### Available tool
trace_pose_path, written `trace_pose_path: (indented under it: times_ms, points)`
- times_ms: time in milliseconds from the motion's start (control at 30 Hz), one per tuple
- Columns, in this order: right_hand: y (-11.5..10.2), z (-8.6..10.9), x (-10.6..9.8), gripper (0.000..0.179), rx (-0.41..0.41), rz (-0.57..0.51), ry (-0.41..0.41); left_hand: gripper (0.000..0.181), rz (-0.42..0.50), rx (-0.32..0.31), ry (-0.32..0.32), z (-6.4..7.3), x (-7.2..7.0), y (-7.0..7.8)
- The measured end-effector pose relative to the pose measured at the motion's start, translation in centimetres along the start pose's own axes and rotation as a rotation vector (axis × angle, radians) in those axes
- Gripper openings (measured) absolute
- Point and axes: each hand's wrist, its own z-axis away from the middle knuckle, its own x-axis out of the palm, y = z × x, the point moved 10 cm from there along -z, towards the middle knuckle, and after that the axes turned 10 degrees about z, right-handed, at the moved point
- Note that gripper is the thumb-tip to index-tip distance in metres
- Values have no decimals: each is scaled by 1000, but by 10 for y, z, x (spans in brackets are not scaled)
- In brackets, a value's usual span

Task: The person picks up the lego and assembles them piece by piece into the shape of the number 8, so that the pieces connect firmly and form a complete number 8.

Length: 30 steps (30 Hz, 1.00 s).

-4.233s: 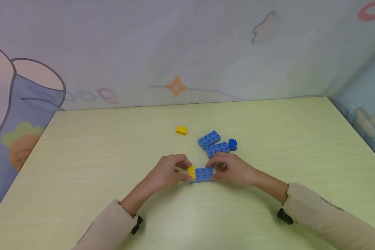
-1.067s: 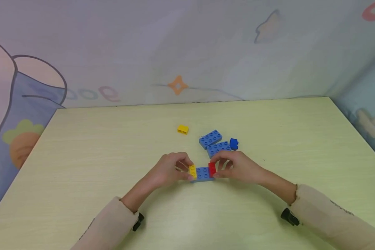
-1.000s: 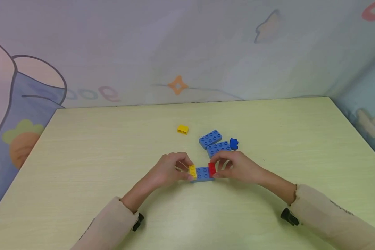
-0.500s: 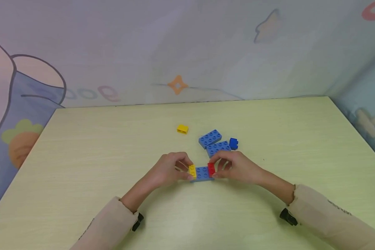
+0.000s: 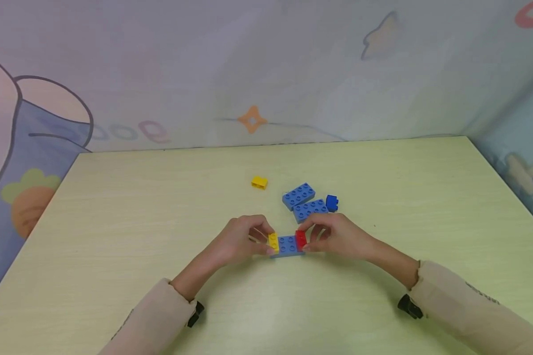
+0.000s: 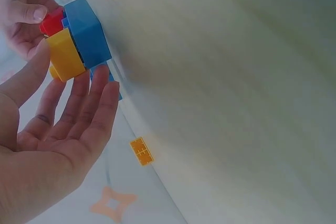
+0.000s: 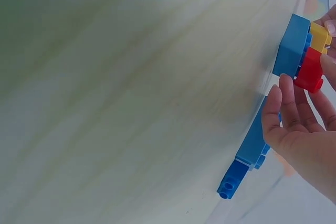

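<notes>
A light-blue eight-stud toy brick (image 5: 287,244) lies in front of the person, studs up, with a small brick at each end. My left hand (image 5: 243,242) pinches the yellow brick (image 5: 273,241) on its left end between thumb and fingers. At the right end, my right hand (image 5: 337,237) pinches a red brick (image 5: 301,240) the same way. In the left wrist view a thin dark line runs between the yellow brick (image 6: 65,53) and the blue one. The right wrist view shows the red brick (image 7: 310,70) against the blue brick's stud side, thumb on its top.
Behind the right hand lie two more light-blue bricks, one angled (image 5: 298,196) and one partly covered by the fingers (image 5: 310,209). A small dark-blue brick (image 5: 331,203) rests on its side beside them. Farther back lies a loose yellow brick (image 5: 259,183) on the pale wooden table (image 5: 137,222).
About four seconds ago the right hand was at the blue brick's bare right end; now a red brick sits there in its fingers. Over the last second both hands have stayed nearly still.
</notes>
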Motion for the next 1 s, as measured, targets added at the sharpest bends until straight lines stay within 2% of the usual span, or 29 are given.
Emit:
trace_pose_path:
  times_ms: [233,633,1000]
  points:
    - [-3,-2,0,28,-25,2,-2,21,1,3,-3,0,-1,0]
    - [-3,-4,0,27,-22,9,-23,21,-1,10,0,1,-2,1]
    - [1,-2,0,29,12,27,-24,21,6,27,-14,-1,0,2]
